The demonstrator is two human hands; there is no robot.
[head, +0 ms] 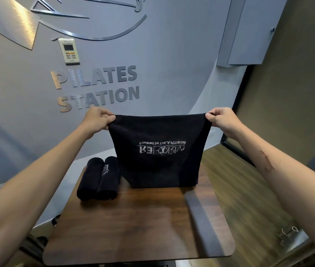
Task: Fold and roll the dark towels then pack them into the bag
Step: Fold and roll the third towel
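I read "PILATES STATION" in brushed metal wall letters (97,87) beyond my hands. My left hand (97,119) and right hand (221,119) each pinch a top corner of the black folded towel (162,151), which hangs between them with its lower edge at the dark wooden counter (139,228). Its white embroidery shows upside down and mirrored: "Powered by THE A", the rest unclear. Below my left hand, two rolled black towels (100,179) lie touching; their lettering is illegible. I see no bag.
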